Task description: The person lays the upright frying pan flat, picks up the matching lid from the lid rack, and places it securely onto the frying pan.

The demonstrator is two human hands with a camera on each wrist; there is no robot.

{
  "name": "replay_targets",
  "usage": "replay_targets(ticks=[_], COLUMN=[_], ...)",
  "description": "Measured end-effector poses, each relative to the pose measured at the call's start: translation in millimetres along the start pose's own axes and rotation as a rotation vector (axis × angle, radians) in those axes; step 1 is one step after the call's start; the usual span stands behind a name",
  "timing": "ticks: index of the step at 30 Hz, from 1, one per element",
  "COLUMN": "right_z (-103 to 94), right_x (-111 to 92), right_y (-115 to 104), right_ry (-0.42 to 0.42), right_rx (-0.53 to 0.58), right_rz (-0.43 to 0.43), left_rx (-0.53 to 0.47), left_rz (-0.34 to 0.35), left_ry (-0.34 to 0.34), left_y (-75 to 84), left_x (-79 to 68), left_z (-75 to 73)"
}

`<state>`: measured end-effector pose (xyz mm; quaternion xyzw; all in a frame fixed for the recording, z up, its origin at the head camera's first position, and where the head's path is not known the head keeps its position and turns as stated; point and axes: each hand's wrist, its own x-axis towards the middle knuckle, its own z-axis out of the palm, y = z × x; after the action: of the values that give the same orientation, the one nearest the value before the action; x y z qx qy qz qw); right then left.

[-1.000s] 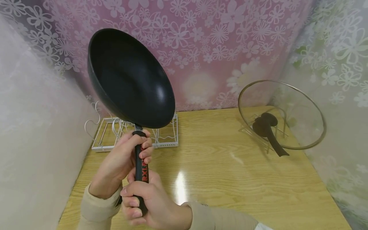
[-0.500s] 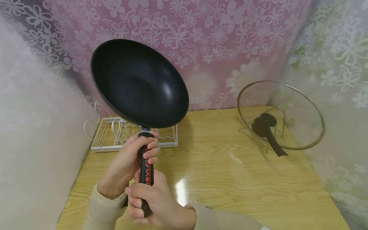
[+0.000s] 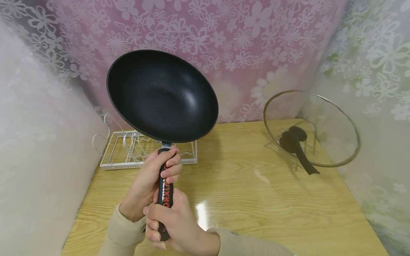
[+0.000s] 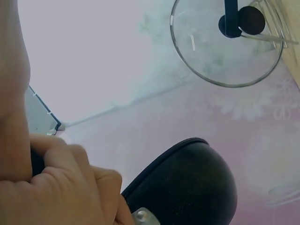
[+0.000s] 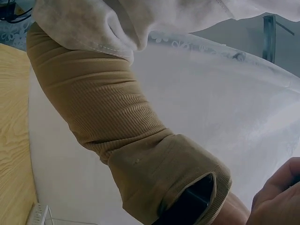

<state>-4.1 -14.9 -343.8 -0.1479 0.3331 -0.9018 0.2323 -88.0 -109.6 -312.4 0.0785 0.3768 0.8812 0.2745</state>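
A deep black frying pan (image 3: 163,96) is held up in the air, its dark inside facing me and its rim tilted down to the right. Its black handle (image 3: 165,193) with red letters points down toward me. My left hand (image 3: 150,177) grips the upper handle, just below the metal neck. Lower down, my right hand (image 3: 179,222) wraps round the handle's end, thumb across the front. In the left wrist view the pan's outer side (image 4: 197,187) shows beyond the curled fingers. The right wrist view holds mostly a beige sleeve (image 5: 117,108), with part of a hand at its lower right corner.
Behind the pan, a white wire rack (image 3: 121,165) lies on the wooden table (image 3: 256,206). At the right, a glass lid (image 3: 333,135) with a dark knob leans on a small wire stand (image 3: 272,144). Flowered curtains (image 3: 240,46) enclose the back and sides.
Both hands have carried the pan a little to the right. Its top has tipped toward me and come down, so more of the inside shows. Rack and lid stay in place.
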Motion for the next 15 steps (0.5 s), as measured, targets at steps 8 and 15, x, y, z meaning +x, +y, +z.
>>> replay_targets(ticks=[8,15], right_z=[-3.9,-5.2], right_x=[-0.2,-2.2], right_y=[3.4,0.3], right_ry=[-0.011,-0.042], right_rx=[-0.025,-0.076], right_rz=[-0.036,-0.084], left_rx=[-0.06,-0.195], left_rz=[0.031,0.062], left_ry=[0.0,-0.156], left_y=[-4.6,-9.3], left_x=[2.4,6.8], left_z=[1.1,1.1])
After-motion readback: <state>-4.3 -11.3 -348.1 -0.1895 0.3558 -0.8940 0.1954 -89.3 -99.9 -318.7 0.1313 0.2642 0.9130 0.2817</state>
